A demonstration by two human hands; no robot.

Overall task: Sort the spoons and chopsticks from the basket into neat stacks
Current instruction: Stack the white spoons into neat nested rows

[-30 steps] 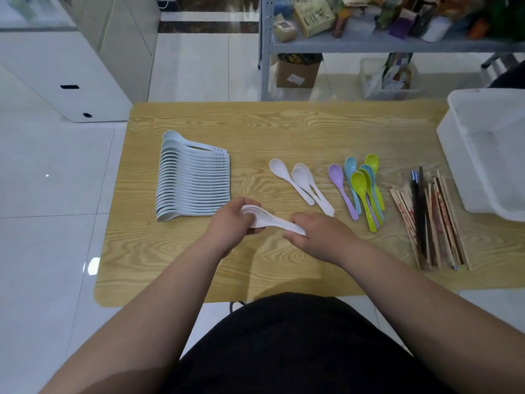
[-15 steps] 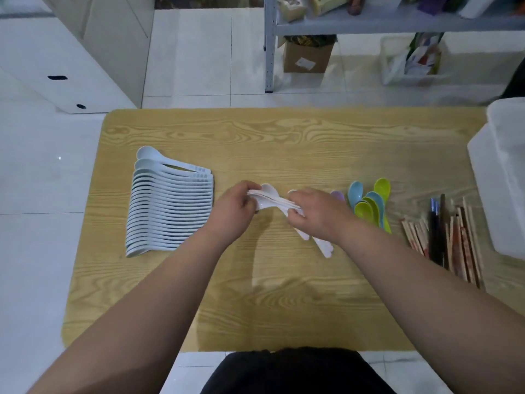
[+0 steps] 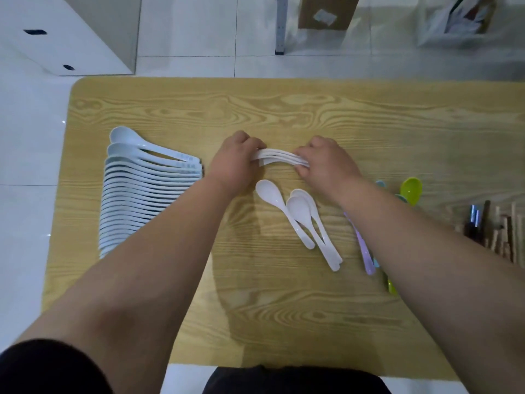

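Observation:
A small nested stack of white spoons (image 3: 279,158) is held level above the middle of the wooden table (image 3: 284,115). My left hand (image 3: 234,163) grips its bowl end and my right hand (image 3: 326,163) grips the handle end. Just in front of the hands, three loose white spoons (image 3: 301,220) lie on the table, handles pointing toward me. A long overlapping row of pale blue-white spoons (image 3: 136,194) lies at the left. Coloured spoons (image 3: 410,189) lie partly hidden behind my right forearm. Chopsticks (image 3: 500,228) lie at the right edge.
Beyond the table's far edge are a white tiled floor, a white cabinet (image 3: 71,32) at the far left, a metal shelf leg (image 3: 279,24) and a cardboard box (image 3: 326,12). The basket is out of view.
Both hands have carried the stacked white spoons away from me, past the loose white spoons, toward the table's middle. The camera has tilted down and the white basket has left the view.

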